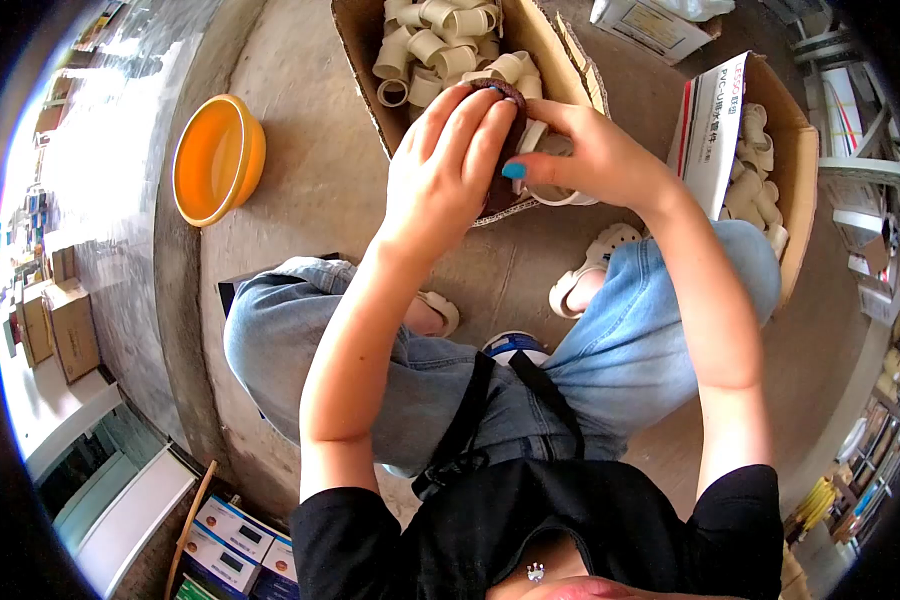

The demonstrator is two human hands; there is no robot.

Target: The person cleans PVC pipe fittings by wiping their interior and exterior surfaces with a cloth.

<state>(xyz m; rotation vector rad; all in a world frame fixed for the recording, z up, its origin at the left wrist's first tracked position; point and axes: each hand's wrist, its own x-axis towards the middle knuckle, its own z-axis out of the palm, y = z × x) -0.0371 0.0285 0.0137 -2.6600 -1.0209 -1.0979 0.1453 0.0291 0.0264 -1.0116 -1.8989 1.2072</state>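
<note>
My left hand (450, 160) is wrapped over a dark brown cloth (501, 190), pressing it against a pale plastic pipe fitting. My right hand (595, 155) grips that white-grey fitting (560, 190), its blue-nailed thumb at the near edge of the opening. Both hands meet above the near part of an open cardboard box (365, 75), which holds several beige pipe fittings (435, 45). The fingers partly hide the cloth and the fitting.
An orange basin (220, 160) stands on the floor at the left. On the right is another cardboard box (800, 200) of beige fittings, with a printed flap. A closed carton (650, 28) sits farther back. Shelves line the right edge. My knees flank the work area.
</note>
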